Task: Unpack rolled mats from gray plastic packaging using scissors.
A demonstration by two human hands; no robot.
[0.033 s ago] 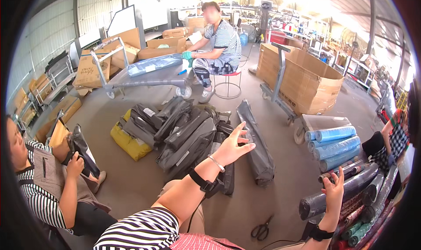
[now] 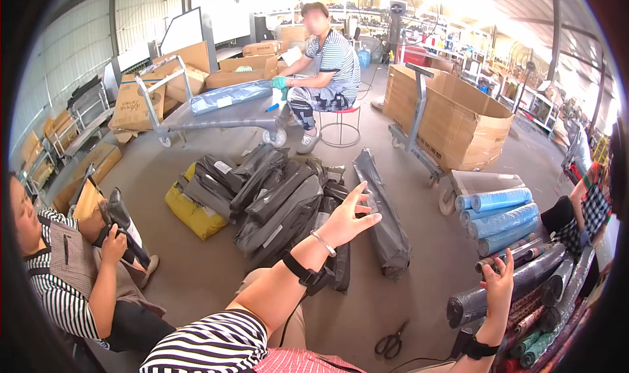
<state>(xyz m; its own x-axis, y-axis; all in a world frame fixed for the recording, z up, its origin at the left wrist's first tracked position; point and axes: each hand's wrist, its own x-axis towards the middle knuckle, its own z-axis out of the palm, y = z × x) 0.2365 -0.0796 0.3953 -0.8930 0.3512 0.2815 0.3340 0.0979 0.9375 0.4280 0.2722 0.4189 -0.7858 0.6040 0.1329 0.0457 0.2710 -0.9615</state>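
Note:
My left hand is raised in the middle of the view, empty, its fingers spread. Past it on the floor lies a long grey plastic-wrapped package, nearest to its fingertips. Left of that hand is a heap of dark grey wrapped packages, several bearing pale labels. My right hand is held up at the lower right, with fingers apart and nothing in them. Behind it lies a thick black plastic-wrapped roll; whether hand and roll touch, I cannot tell.
Scissors lie on the floor between my arms. Blue rolls are stacked at right. A yellow package borders the heap. Beyond stand a cart and a large carton. Co-workers sit left, far and right; the left one holds a dark package.

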